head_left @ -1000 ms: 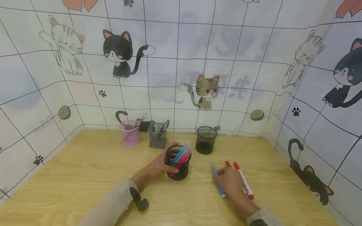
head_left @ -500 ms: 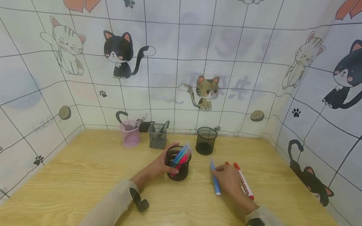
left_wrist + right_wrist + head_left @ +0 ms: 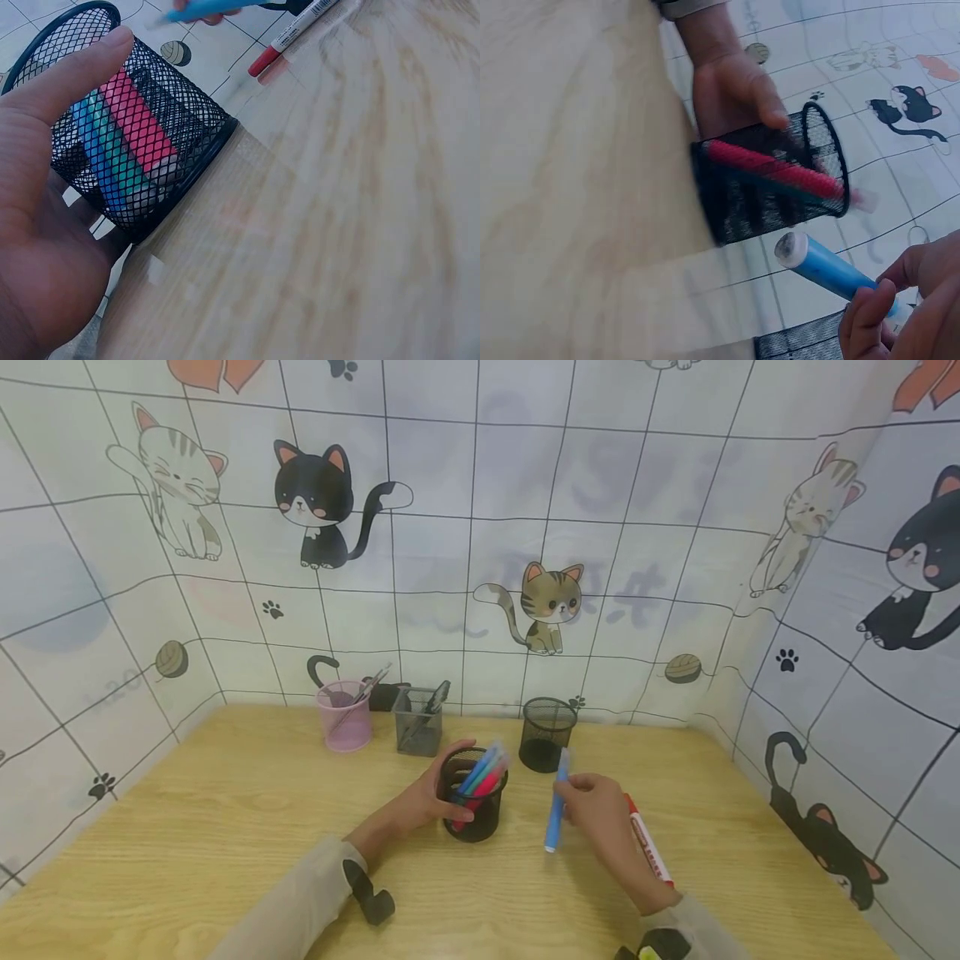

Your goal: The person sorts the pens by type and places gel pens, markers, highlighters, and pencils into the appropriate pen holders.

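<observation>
My left hand (image 3: 422,800) grips a round black mesh pen holder (image 3: 483,823) that stands on the table. In the left wrist view the thumb lies over the mesh. Inside the holder lean several markers, blue, green and pink (image 3: 139,116). To its right, my right hand (image 3: 602,817) pinches a blue marker (image 3: 556,817), upright and slightly tilted, raised off the table. The right wrist view shows the blue marker (image 3: 829,266) between thumb and fingers, apart from the holder. A red-capped white marker (image 3: 649,847) lies beside the right hand, partly behind its wrist.
At the back stand a pink cup (image 3: 347,727) and a grey square mesh holder (image 3: 418,733), both with pens or tools. Another black mesh holder (image 3: 543,755) stands back right. A cat-patterned sheet (image 3: 427,543) walls the wooden table (image 3: 247,802).
My right hand has lifted the blue marker and moved it left and away, turning it more upright. One of two red caps is now hidden behind that hand. The left hand stays still.
</observation>
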